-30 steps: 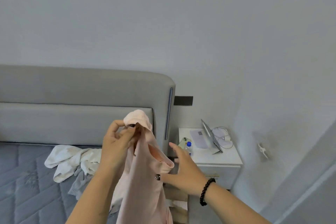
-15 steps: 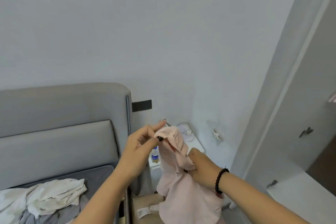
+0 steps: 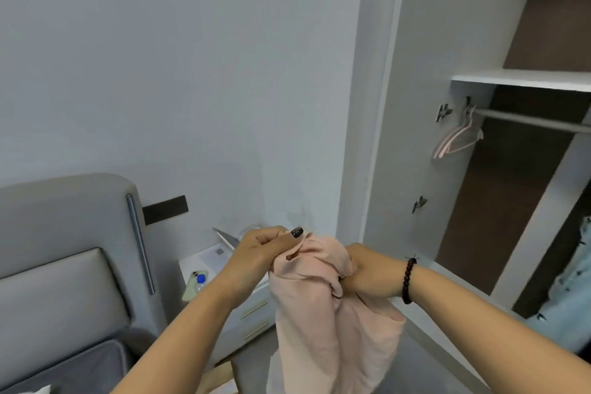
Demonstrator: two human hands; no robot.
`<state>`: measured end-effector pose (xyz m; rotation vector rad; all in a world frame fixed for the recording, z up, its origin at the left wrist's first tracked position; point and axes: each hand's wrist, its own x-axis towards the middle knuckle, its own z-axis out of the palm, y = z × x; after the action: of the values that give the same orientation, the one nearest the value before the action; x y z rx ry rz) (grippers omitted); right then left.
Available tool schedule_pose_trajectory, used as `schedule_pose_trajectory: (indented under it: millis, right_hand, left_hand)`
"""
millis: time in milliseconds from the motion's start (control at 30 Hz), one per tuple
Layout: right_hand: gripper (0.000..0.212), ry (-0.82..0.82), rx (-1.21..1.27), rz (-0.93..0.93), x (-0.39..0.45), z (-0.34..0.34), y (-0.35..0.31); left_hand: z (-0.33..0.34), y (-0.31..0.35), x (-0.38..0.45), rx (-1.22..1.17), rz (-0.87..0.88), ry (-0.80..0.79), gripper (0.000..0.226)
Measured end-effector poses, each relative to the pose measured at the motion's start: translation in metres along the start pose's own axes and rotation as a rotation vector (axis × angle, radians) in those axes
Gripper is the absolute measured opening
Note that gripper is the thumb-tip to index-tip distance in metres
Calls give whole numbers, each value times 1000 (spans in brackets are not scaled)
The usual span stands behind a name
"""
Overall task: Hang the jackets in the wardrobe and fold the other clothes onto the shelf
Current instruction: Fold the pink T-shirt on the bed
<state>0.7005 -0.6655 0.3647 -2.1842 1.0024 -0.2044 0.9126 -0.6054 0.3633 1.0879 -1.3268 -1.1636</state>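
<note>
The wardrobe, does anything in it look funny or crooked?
Not really. The wardrobe stands open, and pink hangers hang bare at the left end of the rail. The pink garment is not on one yet; the left hand and right hand grip it.

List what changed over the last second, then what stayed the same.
The view swung right from the bed to the open wardrobe. The right hand, open a second ago, took hold of the pale pink cloth garment. Unchanged: the left hand keeps its grip on the garment's top edge.
</note>
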Motion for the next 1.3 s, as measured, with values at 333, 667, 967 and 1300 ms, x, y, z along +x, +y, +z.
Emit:
schedule_pose_trajectory:
  millis: [333, 667, 967, 1300]
  right_hand:
    - [16, 368, -102, 2, -96, -7, 46]
    - [19, 593, 4, 46, -171, -46, 74]
    - [8, 624, 10, -127, -204, -107, 22]
    - [44, 262, 43, -220, -213, -130, -20]
  left_hand:
    - [74, 76, -37, 227, 255, 300, 53]
    - [106, 128, -102, 801, 354, 426, 29]
    - [73, 136, -181, 945, 191, 548, 51]
    - [56, 157, -234, 48, -289, 188, 43]
